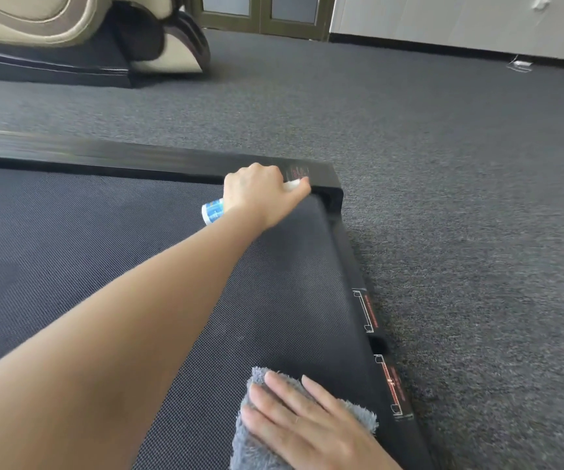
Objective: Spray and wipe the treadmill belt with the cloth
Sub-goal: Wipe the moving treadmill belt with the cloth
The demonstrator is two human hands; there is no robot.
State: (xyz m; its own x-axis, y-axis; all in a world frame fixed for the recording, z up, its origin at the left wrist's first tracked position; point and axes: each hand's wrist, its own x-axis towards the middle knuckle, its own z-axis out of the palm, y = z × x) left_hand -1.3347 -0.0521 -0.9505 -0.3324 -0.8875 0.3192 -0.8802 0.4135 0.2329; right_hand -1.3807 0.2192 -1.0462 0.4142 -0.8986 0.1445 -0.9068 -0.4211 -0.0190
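- Your left hand (260,191) is clenched around the bottle (213,212), fingers wrapped over its middle and thumb side toward the frame.
- The bottle lies nearly level in that grip. Its blue-labelled base points back toward you and its white top pokes out past your knuckles.
- This hand is at the far corner of the belt (87,249), where the frame (358,266) turns.
- Your right hand (307,418) lies flat on the cloth (246,452), fingers straight and slightly spread, pressing rather than gripping.
- The cloth is grey and fluffy. It sits bunched on the near part of the belt, just beside the end rail of the frame.
- Count: one bottle, one cloth, two hands, one belt.
- Three printed labels show on the frame: one by your left hand at the corner and two along the end rail.
- Grey carpet (443,164) surrounds the treadmill.
- One padded chair (70,28) stands on it, well apart, beyond the belt.
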